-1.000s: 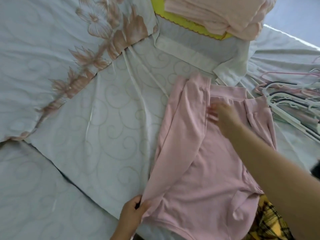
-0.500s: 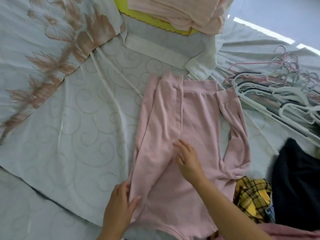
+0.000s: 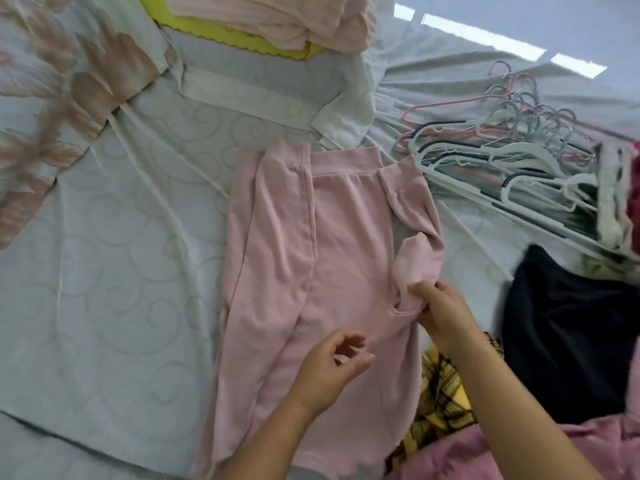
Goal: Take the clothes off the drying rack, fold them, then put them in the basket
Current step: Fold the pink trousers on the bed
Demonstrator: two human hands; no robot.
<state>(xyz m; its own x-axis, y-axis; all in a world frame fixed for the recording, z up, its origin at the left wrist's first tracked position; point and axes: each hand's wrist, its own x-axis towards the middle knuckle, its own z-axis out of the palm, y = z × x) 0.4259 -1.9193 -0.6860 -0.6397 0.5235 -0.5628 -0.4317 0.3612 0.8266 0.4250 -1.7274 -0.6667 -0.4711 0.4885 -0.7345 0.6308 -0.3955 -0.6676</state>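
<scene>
A pink long-sleeved top (image 3: 346, 258) is laid flat on the patterned bedsheet (image 3: 121, 271), near a heap of hangers (image 3: 502, 161). Its sleeve (image 3: 419, 251) is pinched at the cuff by the right hand (image 3: 446, 313). Nothing is held by the left hand (image 3: 329, 368), seen over the top's body with fingers loosely curled.

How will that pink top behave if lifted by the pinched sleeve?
Probably floppy: the pink top lies creased, its sleeve bunched in the right hand. Likely light, being thin fabric; its folded-over side would probably fall open.
</scene>
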